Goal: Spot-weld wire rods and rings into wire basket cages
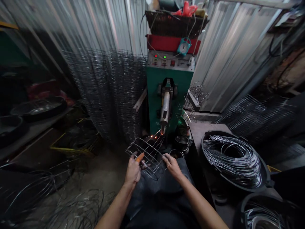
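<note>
Wire frame: an open silver-grey lattice of thin metal rods (147, 151) is spanning the space between the two hands, hanging above the person's lap and tilting up toward the machine.
Left hand: the left hand (133, 170) is pinching the frame's near left part, the thumb in an orange sleeve-like cover (140, 157) pressing from above while the other fingers are curling beneath the rods.
Right hand: the right hand (172, 164) is pinching the frame's right edge between thumb and fingertips, the remaining fingers folding inward.
Frame against grip: most of the lattice is lying between the hands and beyond them; a short near portion is dipping below the fingers toward the lap.
Far end: the farthest rods are reaching in beside the tip of a silver metal cylinder (166, 103); whether they are touching it, I cannot tell.
Glow: small orange sparks (156, 137) are shining just beside that tip.
Machine: a tall green metal cabinet (153, 92) is standing straight ahead, its red and green panel lamps (164, 57) glowing.
Lap: a dark, smooth apron-like cover (164, 194) is draping beneath both hands.
Right side: a round black pan (203, 152) is holding coiled silver wire (247, 160).
</note>
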Tool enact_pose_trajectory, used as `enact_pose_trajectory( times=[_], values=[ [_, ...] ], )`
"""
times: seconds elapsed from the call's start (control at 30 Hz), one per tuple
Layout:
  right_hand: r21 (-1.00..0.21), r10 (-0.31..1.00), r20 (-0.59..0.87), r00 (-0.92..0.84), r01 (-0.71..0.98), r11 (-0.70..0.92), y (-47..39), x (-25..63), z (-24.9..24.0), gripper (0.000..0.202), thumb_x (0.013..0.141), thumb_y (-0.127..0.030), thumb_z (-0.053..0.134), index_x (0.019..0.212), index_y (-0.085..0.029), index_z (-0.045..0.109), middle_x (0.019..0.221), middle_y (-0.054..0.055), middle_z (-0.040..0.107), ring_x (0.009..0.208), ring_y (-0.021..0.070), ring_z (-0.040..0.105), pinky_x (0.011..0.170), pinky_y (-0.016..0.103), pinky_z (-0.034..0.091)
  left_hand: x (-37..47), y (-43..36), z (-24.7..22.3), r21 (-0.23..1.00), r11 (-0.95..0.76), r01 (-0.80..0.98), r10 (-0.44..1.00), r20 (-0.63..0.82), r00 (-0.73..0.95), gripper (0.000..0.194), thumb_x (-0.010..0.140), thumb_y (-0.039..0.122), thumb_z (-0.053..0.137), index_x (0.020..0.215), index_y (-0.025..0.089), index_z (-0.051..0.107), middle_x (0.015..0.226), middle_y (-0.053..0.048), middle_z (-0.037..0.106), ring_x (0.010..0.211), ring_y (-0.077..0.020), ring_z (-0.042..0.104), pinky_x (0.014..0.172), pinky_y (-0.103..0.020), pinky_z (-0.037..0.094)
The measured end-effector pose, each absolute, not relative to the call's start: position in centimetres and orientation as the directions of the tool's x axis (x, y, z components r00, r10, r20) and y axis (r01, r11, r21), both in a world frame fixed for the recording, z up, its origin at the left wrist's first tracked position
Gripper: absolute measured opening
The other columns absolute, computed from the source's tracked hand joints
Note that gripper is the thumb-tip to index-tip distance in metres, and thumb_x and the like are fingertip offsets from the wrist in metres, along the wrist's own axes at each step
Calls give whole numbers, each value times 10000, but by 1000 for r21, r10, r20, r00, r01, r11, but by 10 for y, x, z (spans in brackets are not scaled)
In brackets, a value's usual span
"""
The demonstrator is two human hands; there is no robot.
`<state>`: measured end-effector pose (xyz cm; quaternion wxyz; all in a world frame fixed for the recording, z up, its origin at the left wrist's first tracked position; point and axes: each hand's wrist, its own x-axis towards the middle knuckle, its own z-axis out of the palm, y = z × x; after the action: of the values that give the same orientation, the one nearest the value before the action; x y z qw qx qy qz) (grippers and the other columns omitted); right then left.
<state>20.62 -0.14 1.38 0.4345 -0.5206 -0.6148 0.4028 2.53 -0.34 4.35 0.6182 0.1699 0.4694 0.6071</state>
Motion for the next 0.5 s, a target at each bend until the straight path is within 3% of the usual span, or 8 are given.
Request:
enact_pose_trajectory(
  times=[0.23,0.33,0.43,0.5],
  values=[
    [-994,972,62,-226,71,80,-13,194,16,293,850,-483,430,842,-215,546,693,-17,526,650,136,502,623,234,401,5,9,39,779,325,-536,897,-433,-85,356,625,228,698,927,169,520,720,9,565,587,-116,551,559,-268,494],
    [-1000,986,22,-165,-16,19,-31,188,27,288,851,-485,434,810,-217,533,668,-14,546,601,132,519,577,234,422,-2,-16,31,852,250,-460,954,-297,-32,514,646,387,694,1087,198,509,958,-67,610,827,-192,608,708,-338,503],
    [-989,991,-65,-115,-128,-80,-44,186,42,276,831,-479,460,789,-213,520,626,-24,554,509,112,508,462,208,388,-11,-53,13,998,7,-57,997,-3,73,877,489,379,800,1268,270,411,1231,-119,524,1143,-290,493,946,-465,382],
    [-967,987,-134,-85,-207,-149,-47,187,52,263,805,-465,489,767,-207,516,600,-30,558,465,99,503,393,184,331,-20,-74,2,898,-305,316,916,186,354,925,460,336,817,1290,296,410,1317,-131,466,1241,-332,389,1033,-546,216]
  ],
)
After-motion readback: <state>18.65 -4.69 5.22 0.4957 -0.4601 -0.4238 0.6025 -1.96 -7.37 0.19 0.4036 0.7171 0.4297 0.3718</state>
